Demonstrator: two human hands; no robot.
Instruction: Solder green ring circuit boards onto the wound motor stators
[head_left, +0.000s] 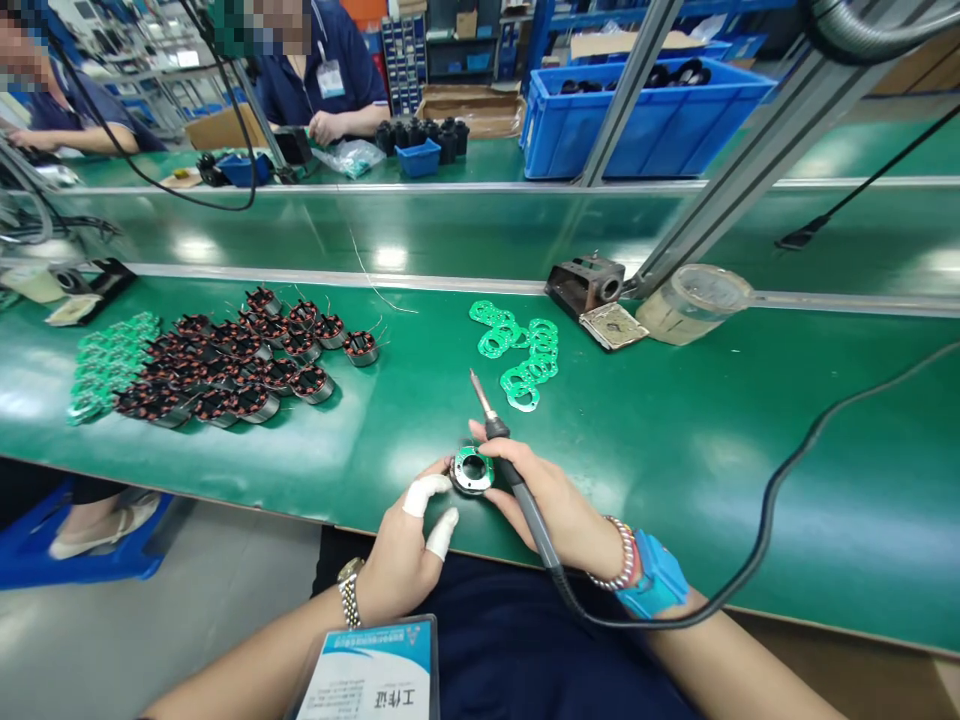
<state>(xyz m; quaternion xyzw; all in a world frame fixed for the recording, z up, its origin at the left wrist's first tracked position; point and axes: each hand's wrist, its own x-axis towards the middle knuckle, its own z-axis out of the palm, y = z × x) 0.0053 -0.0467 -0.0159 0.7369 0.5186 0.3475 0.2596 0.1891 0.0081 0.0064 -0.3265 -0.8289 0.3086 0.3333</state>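
A coil (455, 484), near centre between the hands, already wears a green board (460, 466); its soldering cannot be judged. The left hand (405, 552) pinches it; the right hand (556, 497) grips a soldering iron (529, 505). Boardless coils (247, 360) at left and loose boards (534, 372) farther off seem unworked.

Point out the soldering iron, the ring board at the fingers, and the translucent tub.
Soldering iron (531, 513): head view, grey part of handle.
Ring board (481, 482): head view, lower right of ring.
Translucent tub (681, 312): head view, front wall.
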